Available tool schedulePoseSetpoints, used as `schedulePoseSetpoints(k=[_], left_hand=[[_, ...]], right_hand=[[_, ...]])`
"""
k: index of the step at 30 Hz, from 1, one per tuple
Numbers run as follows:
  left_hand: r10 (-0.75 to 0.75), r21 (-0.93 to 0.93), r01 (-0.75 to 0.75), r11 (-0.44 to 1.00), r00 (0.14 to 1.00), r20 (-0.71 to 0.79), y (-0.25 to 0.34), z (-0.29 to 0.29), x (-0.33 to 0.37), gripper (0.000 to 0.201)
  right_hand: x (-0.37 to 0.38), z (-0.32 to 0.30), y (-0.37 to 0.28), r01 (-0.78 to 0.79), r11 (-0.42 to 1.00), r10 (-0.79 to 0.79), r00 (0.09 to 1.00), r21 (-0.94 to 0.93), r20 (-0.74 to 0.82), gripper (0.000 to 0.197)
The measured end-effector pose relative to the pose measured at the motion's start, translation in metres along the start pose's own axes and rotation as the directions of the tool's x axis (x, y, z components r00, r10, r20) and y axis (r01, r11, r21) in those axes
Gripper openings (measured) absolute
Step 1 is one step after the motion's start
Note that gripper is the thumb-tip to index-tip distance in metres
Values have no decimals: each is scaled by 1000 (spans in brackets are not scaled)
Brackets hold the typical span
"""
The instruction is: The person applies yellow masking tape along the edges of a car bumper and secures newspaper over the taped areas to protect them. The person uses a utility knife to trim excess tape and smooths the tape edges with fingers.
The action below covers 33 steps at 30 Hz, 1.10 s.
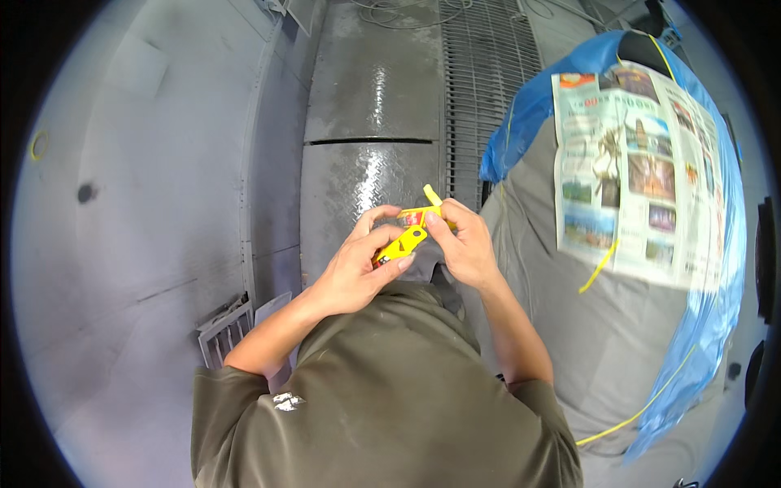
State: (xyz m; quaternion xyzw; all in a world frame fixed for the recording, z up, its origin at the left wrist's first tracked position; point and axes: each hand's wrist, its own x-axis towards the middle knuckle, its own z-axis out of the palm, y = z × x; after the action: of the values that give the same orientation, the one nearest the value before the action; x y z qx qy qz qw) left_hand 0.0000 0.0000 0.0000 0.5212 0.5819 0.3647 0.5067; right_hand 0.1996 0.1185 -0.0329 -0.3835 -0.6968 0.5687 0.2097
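holding a small yellow tape dispenser (pixel 404 241) between both hands, centre of view, just above the chest of the olive shirt (pixel 382 390). left hand (pixel 358 268) curls around the lower yellow body, thumb pressed on its near face, fingers wrapped behind. right hand (pixel 465 244) pinches the upper end, where a red-and-white roll part shows and a yellow tape strip (pixel 431 195) sticks up and away from the fingertips. both hands closed on it, none spread.

handling call: looks like light, stiff plastic, smooth so a bit slippery, no real weight. best hold is the flat yellow body in the left hand, leaving the right free at the tape end. the strip itself is thin, floppy and probably sticky, so take it only at the tip.

right of the hands: a large rounded shape under grey cover (pixel 586 325), with blue plastic sheet (pixel 716 309) along its right edge, sheets of newspaper (pixel 634 171) on it, and thin yellow tape lines (pixel 598 264) over it. far side: metal floor grate (pixel 488 73) and shiny checker plate (pixel 366 179). left: pale grey wall panel (pixel 146 203), small vent (pixel 224 333) low down near the left elbow.
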Motion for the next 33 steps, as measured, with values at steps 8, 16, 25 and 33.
schedulePoseSetpoints(k=[8, 16, 25, 33], left_hand=[[-197, 121, 188, 975, 978, 65, 65, -83, 156, 24], [-304, 405, 178, 897, 913, 273, 56, -174, 321, 26], [-218, 635, -78, 769, 901, 375, 67, -301, 500, 32], [-166, 619, -106, 778, 916, 366, 84, -386, 630, 31]], right_hand=[[162, -62, 1, -80, 978, 38, 976, 194, 214, 40], [297, -68, 35, -212, 897, 190, 977, 388, 93, 23], [485, -82, 16, -301, 762, 315, 946, 573, 78, 23], [641, -121, -15, -288, 699, 347, 937, 655, 42, 29]])
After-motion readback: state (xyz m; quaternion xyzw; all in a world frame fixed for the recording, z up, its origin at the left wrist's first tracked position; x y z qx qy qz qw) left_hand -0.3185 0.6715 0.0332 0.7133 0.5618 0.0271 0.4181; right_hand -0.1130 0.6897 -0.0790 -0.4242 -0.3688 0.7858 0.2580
